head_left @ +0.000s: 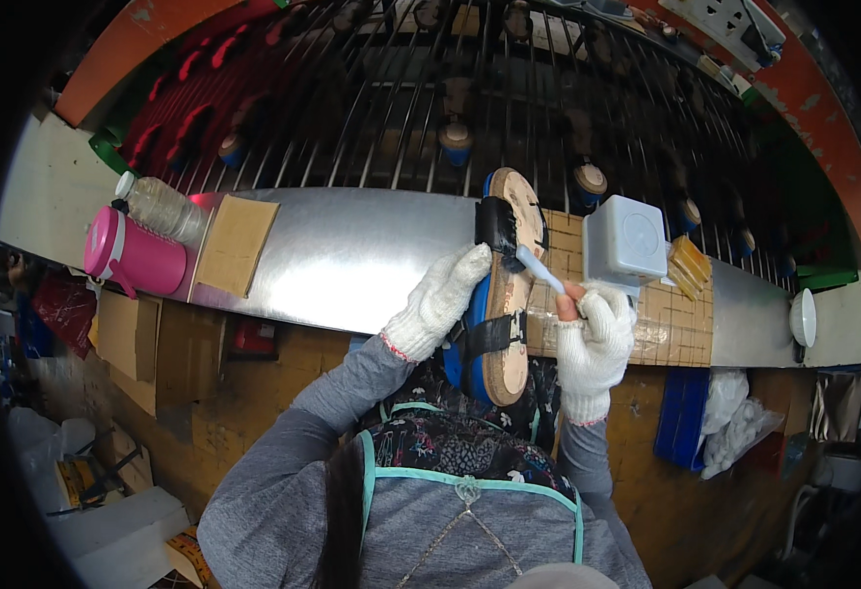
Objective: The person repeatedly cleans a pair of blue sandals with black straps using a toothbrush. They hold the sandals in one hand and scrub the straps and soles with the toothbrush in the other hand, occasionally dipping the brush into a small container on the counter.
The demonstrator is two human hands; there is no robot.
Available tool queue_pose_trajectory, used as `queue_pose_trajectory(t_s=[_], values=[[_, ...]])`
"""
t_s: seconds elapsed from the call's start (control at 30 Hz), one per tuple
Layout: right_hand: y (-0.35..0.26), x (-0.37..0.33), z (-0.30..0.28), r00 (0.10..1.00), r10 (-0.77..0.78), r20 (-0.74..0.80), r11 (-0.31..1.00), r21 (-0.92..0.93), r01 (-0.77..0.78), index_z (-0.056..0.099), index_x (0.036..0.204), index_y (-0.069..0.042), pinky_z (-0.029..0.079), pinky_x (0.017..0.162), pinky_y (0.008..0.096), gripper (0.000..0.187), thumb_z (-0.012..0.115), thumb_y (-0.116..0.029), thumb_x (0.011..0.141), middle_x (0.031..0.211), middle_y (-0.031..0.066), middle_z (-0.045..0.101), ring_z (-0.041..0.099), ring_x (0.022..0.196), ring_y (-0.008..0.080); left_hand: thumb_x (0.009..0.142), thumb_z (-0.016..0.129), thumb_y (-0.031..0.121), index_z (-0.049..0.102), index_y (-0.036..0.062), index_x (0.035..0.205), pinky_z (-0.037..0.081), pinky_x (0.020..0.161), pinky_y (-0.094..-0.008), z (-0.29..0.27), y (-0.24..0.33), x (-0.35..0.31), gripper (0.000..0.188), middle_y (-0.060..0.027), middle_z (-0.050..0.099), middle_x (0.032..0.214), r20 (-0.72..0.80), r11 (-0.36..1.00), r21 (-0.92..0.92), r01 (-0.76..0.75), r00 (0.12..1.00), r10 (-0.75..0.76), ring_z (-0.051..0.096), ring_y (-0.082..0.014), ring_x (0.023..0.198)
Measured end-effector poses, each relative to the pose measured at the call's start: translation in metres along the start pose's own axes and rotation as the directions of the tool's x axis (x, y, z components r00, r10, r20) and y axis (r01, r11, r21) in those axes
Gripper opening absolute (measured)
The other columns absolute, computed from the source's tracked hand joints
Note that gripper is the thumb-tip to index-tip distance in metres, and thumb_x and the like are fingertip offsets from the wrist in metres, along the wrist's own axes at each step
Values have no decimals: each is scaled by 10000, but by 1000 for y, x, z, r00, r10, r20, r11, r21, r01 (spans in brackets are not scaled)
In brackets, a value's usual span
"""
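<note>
A sandal (512, 299) with a tan sole, black straps and blue along its side is held out in front of me, its length running away from my body. My left hand (437, 302), in a white knit glove, grips its left side near the upper black strap. In my right hand (595, 344), also gloved but with bare fingertips showing, is a pale-handled brush (542, 271). The brush's dark tip meets or nearly meets the sandal by that strap; I cannot tell if it touches. Just beyond my right hand stands a white square container (627, 240).
A metal bench (352, 236) runs across, with a taped board (666, 324) on its right part. Yellowish blocks (689, 266), a cardboard piece (236, 243), a pink jug (136, 253) and a clear bottle (167, 206) rest along it. Behind, sandals sit on a rod rack (391, 147).
</note>
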State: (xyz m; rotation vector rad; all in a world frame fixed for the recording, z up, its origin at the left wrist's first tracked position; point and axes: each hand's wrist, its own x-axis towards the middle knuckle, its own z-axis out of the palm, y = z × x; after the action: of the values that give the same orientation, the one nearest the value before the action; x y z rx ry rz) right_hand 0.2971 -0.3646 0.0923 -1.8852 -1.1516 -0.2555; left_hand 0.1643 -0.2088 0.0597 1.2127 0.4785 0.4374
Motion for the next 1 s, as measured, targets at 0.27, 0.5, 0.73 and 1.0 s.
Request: queue_pose_trajectory(t_s=[0.27, 0.5, 0.73, 1.0], values=[[8, 3, 3, 999, -46, 2, 998, 32, 46, 765, 954, -63, 439, 804, 354, 211, 820, -107, 756, 947, 78, 656, 601, 901, 262, 1001, 472, 597, 554, 2, 1312, 567, 853, -288, -7, 3, 4, 677, -90, 674, 1123, -34, 996, 88, 9, 999, -6, 665, -140, 975], [18, -9, 0, 994, 9, 113, 988, 149, -25, 765, 943, -57, 450, 779, 361, 197, 813, -130, 766, 932, 81, 655, 584, 874, 264, 996, 500, 577, 560, -15, 1301, 575, 819, -290, -9, 9, 14, 669, -103, 678, 1093, -62, 996, 49, 68, 996, -65, 671, -139, 930], [19, -17, -5, 990, 4, 143, 990, 141, -24, 760, 917, -64, 454, 784, 361, 183, 815, -138, 759, 933, 80, 667, 592, 891, 275, 1006, 494, 543, 538, 39, 1351, 568, 907, -318, -15, 9, 30, 612, -108, 657, 1215, -33, 998, 28, -49, 998, 50, 668, -170, 1060], [22, -11, -12, 987, -24, 160, 980, 198, -8, 761, 925, -57, 465, 791, 361, 189, 814, -130, 759, 960, 95, 673, 607, 899, 273, 998, 529, 544, 557, -9, 1315, 564, 895, -303, -18, 11, 37, 638, -123, 660, 1197, -71, 998, 9, -59, 996, 60, 663, -167, 1037]])
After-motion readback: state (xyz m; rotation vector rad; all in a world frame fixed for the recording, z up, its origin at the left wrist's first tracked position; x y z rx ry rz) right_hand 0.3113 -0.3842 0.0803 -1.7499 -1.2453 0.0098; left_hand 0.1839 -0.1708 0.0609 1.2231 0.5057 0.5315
